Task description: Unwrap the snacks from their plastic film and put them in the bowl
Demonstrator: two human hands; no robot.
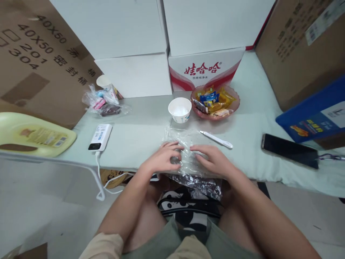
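A clear, crinkled plastic bag or sheet (185,158) lies at the table's front edge, its lower part hanging over towards my lap. Resting on its left side is my left hand (165,157), fingers curved and apart. My right hand (211,158) touches the right side, its fingers stretched out towards the left. Neither hand visibly grips anything. Just beyond the plastic stands a white paper cup (180,110), with something pale inside. To the right lies a slim white pen-like tool (216,139), perhaps a craft knife.
A pink glass bowl (215,117) holds several wrapped snacks. Left are a white power bank (100,137) with a cable, a yellow jug (35,135) and bagged items (104,102). A phone (289,150) and blue box (315,111) lie right. Cartons (207,70) line the back.
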